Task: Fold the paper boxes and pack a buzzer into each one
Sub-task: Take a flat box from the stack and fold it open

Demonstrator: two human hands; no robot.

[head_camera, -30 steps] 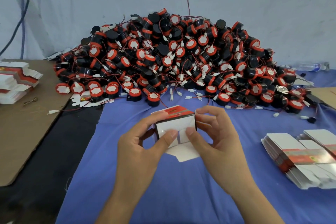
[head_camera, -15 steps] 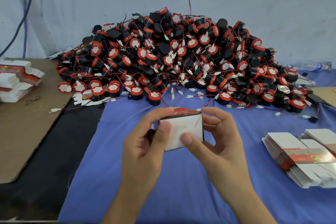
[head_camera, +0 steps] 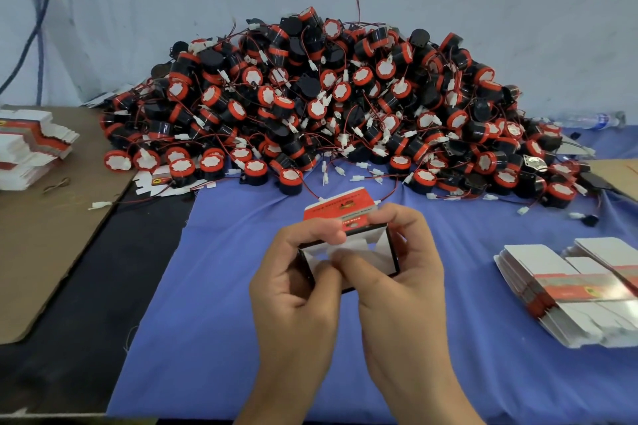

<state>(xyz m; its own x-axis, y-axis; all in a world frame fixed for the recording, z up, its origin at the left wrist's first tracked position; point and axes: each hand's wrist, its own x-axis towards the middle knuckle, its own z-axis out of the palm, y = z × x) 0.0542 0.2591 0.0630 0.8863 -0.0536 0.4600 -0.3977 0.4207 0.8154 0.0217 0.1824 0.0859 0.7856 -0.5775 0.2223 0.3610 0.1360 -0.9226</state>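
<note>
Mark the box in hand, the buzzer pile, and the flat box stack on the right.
box (head_camera: pixel 340 210): head view, red top flap.
buzzer pile (head_camera: pixel 328 103): head view, middle of the heap.
flat box stack (head_camera: pixel 538 264): head view, white top sheet.

A small paper box, white inside with a red printed flap standing up at its far edge, is held above the counter with its open end toward the viewer. The left hand and right hand grip its sides, thumbs on a white inner flap. Behind it, black-and-red round buzzers with thin red wires and white plugs lie in a large heap. A right stack of flat boxes and a left stack of flat boxes lie at the sides.
</note>
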